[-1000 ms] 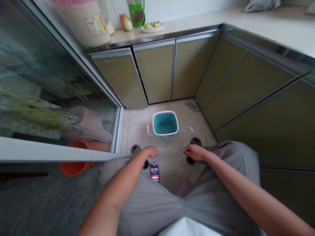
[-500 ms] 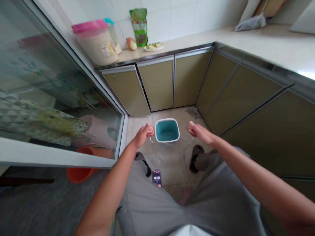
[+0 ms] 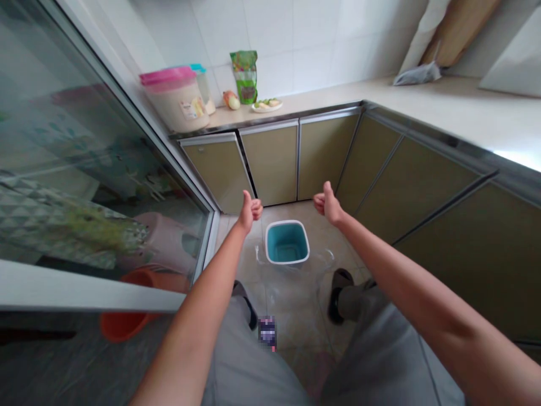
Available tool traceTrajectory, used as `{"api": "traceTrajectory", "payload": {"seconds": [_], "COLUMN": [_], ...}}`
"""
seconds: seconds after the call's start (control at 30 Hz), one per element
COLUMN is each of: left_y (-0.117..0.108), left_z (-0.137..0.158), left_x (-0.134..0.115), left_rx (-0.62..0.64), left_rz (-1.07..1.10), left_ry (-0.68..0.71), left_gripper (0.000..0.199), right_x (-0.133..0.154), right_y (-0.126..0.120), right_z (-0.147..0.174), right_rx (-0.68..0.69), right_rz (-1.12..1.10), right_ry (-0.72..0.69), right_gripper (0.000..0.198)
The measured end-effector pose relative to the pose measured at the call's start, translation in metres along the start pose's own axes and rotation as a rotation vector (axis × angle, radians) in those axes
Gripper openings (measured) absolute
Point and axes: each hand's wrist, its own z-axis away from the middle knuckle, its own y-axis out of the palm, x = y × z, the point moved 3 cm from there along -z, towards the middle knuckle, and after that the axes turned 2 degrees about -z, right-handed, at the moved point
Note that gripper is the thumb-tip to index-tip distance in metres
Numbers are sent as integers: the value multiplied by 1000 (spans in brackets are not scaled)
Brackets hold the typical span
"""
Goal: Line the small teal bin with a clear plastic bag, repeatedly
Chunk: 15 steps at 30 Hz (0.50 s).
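My left hand [image 3: 251, 211] is held out with the thumb up and the other fingers curled into a fist; nothing shows in it. Mirroring it, my right hand [image 3: 328, 203] makes the same thumbs-up shape, closed around nothing that I can see. Between and below the two hands, a teal bin [image 3: 287, 242] with a white rim stands upright on the floor, its inside bare. Neither hand touches it. Faint, shiny, see-through streaks lie on the tiles around the bin; I cannot tell what they are.
Olive cabinets [image 3: 270, 163] enclose the floor ahead and right. On the counter stand a pink-lidded container [image 3: 177, 104], a green pouch [image 3: 245, 79], an onion [image 3: 231, 100] and a plate of food [image 3: 267, 106]. A glass door [image 3: 105, 186] is at left, with an orange bucket [image 3: 122, 326] beyond.
Both hands have risen from beside the bin's rim to above it, and their thumbs now point up. My view has tilted upward, so the bin and counter appear lower.
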Motion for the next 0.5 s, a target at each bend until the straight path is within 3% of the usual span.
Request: {"api": "traceTrajectory", "payload": {"seconds": [0.13,0.37,0.43,0.5], "left_y": [4,-15,-27,-44], "left_z": [-13,-28,-25,-17], "left_x": [30,27,51,93], "left_rx": [67,-18,-72,-161], "left_rz": [38,107,78,-47], "left_ry": [4,157,132,32], "left_gripper": [78,71,61,48], "right_x": [-41,-65,-87,-124], "right_y": [1,-13,-12,-8], "right_z": [-14,-17,-11,-1], "right_rx": [-67,-174,-204,-243], "right_rz": [-36,204,271,354], "right_ry": [5,-57,-44,35], "right_gripper": [74,73,71,63]}}
